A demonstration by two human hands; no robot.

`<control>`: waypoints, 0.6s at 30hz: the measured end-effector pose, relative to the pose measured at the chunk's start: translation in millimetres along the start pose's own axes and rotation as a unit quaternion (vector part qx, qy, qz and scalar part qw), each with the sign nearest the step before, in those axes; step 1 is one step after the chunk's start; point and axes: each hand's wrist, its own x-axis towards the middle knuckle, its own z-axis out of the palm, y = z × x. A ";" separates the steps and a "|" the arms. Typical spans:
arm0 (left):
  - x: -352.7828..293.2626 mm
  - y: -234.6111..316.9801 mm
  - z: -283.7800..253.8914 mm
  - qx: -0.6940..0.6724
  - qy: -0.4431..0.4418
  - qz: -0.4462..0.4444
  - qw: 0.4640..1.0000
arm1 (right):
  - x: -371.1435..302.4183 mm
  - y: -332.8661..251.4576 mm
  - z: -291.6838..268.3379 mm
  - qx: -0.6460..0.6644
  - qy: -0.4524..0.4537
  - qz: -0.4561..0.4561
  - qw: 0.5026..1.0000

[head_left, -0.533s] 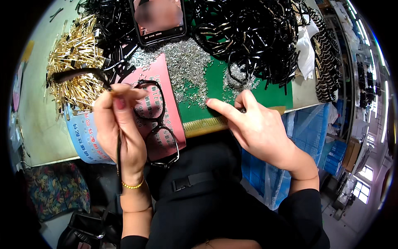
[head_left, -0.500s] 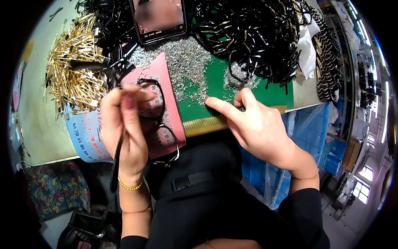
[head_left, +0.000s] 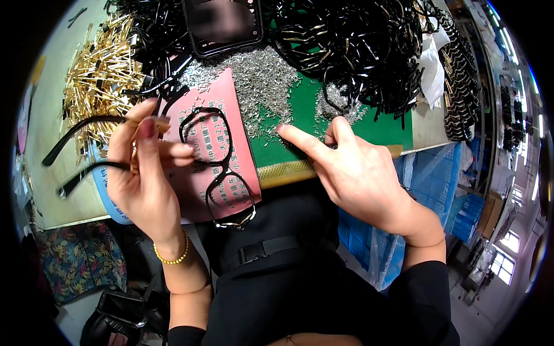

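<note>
Leftmost, a heap of slim gold-coloured metal pins [head_left: 95, 75] on the pale worktop [head_left: 55, 196], with a black plastic temple arm [head_left: 72, 137] sticking out toward the left edge. Just beside it, the left hand [head_left: 144, 179], raised palm-inward, fingers curled and pinched on the hinge corner of a black plastic spectacle frame [head_left: 216, 167]; gold bead bracelet [head_left: 171, 258] round the wrist. Frame hanging down and to the right from that grip, lenses over a pink printed paper sheet [head_left: 216, 132], lower rim past the worktop edge above the dark lap. Behind the sheet, a scatter of tiny silver metal screws [head_left: 262, 86] across a green cutting mat [head_left: 300, 121], and a dark phone [head_left: 225, 23] lying flat at the far edge. Further right, the right hand [head_left: 358, 173], resting at the mat's near edge, index finger stretched out flat onto the screws, thumb up and apart, remaining fingers tucked under; holding nothing visible. Beyond it, a big tangled pile of black plastic temple arms [head_left: 358, 46]. Far right, a crumpled white cloth [head_left: 431, 66] beside neat rows of black frame parts [head_left: 461, 86], and blue plastic sheeting [head_left: 427, 190] hanging below the worktop edge.
</note>
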 end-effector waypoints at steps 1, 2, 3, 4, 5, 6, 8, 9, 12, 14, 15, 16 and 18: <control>4.3 -1.4 -0.1 -0.013 -0.018 -0.015 1.000 | 0.8 -1.9 -0.3 -0.008 -0.004 0.000 1.000; 8.7 -3.4 3.9 -0.006 -0.028 -0.030 0.999 | 0.6 -2.6 0.3 -0.010 -0.002 -0.003 1.000; 12.9 -6.3 7.6 0.000 -0.041 -0.044 0.998 | -0.1 -2.1 1.7 -0.012 0.001 -0.004 1.000; 13.2 -13.0 4.9 -0.013 -0.084 -0.059 0.995 | -0.9 -1.5 1.9 -0.014 0.005 -0.004 1.000; 10.5 -8.9 5.4 0.058 -0.114 -0.076 0.989 | -2.1 -0.4 -1.0 0.015 -0.004 -0.001 1.000; 5.1 -6.6 2.9 0.066 -0.144 -0.093 0.983 | -3.4 1.6 -4.1 0.047 -0.012 0.000 0.999; -7.3 -4.6 -0.6 0.066 -0.192 -0.118 0.972 | -4.6 1.7 -6.9 0.114 -0.029 -0.014 0.993; -12.3 -9.5 -2.0 0.052 -0.201 -0.127 0.970 | -3.4 -2.5 -9.0 0.106 -0.034 -0.038 0.993; -15.0 -5.4 -1.0 0.074 -0.230 -0.101 0.965 | 5.7 -13.3 -9.9 0.083 -0.047 -0.101 0.990; -10.1 -3.2 -0.1 0.078 -0.242 -0.119 0.960 | 12.5 -12.3 -4.3 0.052 -0.050 -0.116 0.991; -10.1 -3.0 -0.2 0.065 -0.237 -0.116 0.962 | 15.0 -12.2 -3.3 0.034 -0.052 -0.126 0.990; -10.3 -3.0 -0.2 0.052 -0.233 -0.112 0.965 | 16.4 -12.2 -2.9 0.037 -0.048 -0.128 0.990; -11.7 -5.1 -1.8 0.044 -0.233 -0.100 0.966 | 18.3 -11.7 -1.7 0.042 -0.043 -0.130 0.990</control>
